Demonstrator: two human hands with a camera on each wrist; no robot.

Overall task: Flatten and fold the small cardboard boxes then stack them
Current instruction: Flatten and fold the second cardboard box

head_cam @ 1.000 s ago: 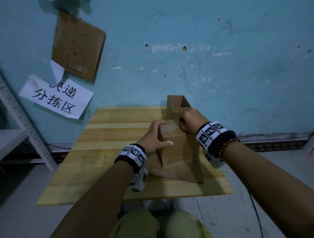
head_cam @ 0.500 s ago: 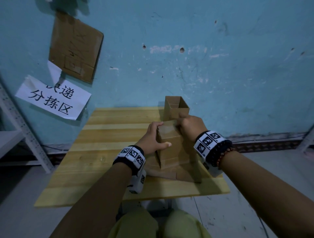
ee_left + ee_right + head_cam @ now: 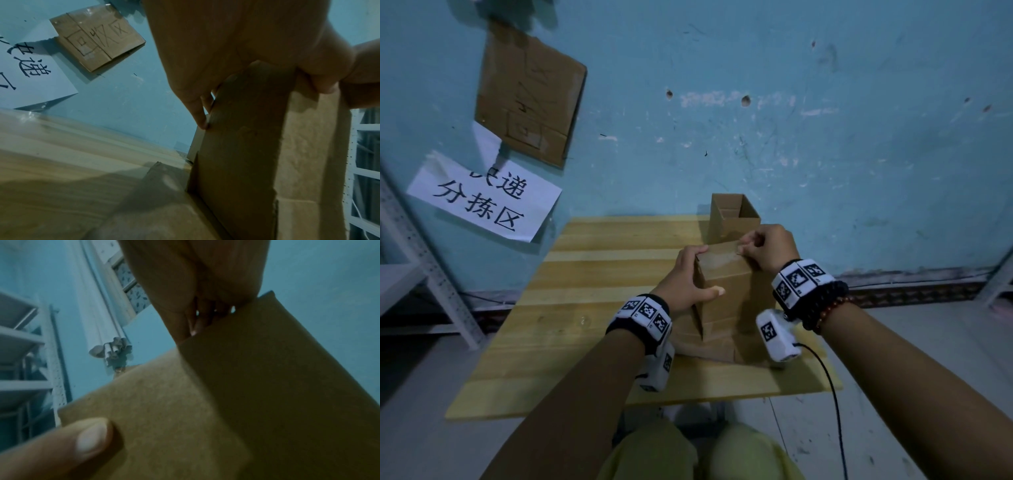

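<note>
Mid-task, on the flatten step. Box in hand stands upright on the bench, between my two hands, sitting on top of some flat cardboard.

Left hand: wrapped round the left side of the box near its top, thumb across the near face, fingers round the far side. The left wrist view shows the fingertips pressing on the left panel's edge. It's gripping, not spread.

Right hand: curled over the top right corner, fingertips pinching the top edge. The right wrist view shows the same: fingers closed on the cardboard rim, with my left thumb at the lower left of that view.

Done, by my read: the flat cardboard under the box looks like one or more pieces already flattened, i.e. the start of the stack. Count unclear; my hands and the box cover most of it.

Left:
- this box still has volume; panels not yet pressed together, looks like it needs collapsing and folding
- the open box just beyond my right hand, at the wall, still stands fully formed and untouched
- then both go on the stack

Rough estimate: under halfway. Can't tell if more boxes are out of view.
</note>
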